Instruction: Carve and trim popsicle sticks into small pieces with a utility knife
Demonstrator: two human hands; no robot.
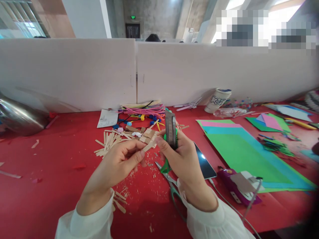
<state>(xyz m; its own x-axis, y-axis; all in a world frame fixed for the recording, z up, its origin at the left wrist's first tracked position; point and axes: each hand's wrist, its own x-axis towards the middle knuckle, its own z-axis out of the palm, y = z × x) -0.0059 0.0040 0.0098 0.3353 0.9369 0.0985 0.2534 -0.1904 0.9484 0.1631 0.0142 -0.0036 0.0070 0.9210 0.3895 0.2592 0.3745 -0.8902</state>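
Note:
My left hand (119,164) is closed in a pinch on one end of a short wooden craft stick (150,145). The stick's other end meets my right hand (180,159). That hand is wrapped round a dark grey tool with green handles (170,130), held upright against the stick. Both hands hover over the red table (50,186), above scattered wood chips and splinters. A pair of green-handled scissors (171,186) lies on the table just under my right wrist.
A pile of wooden sticks (109,142) and coloured pipe cleaners (147,111) lie behind the hands. To the right are a phone (204,163), coloured paper sheets (236,146), a purple device with a cable (239,187) and a paper cup (217,99). A white partition (74,73) closes the back.

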